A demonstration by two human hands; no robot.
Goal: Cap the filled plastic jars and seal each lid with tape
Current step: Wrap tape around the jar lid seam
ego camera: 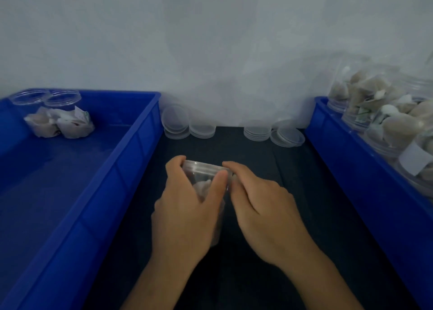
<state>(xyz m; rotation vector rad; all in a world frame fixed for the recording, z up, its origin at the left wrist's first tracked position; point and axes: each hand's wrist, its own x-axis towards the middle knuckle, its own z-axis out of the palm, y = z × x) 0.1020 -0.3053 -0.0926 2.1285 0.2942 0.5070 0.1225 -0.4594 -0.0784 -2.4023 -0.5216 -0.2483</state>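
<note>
Clear plastic jar (206, 185), filled, gripped in my left hand (185, 211) while my right hand (262, 206) pinches its lid (203, 167); two jars (58, 117) binned, many uncapped jars (375, 113) waiting, I judge.

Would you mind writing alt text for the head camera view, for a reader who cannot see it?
Both hands, left and right, grip a clear plastic jar with its lid on, over a dark table. A blue bin on the left holds two filled jars; another bin on the right holds more. Spare lids are stacked along the wall.
</note>
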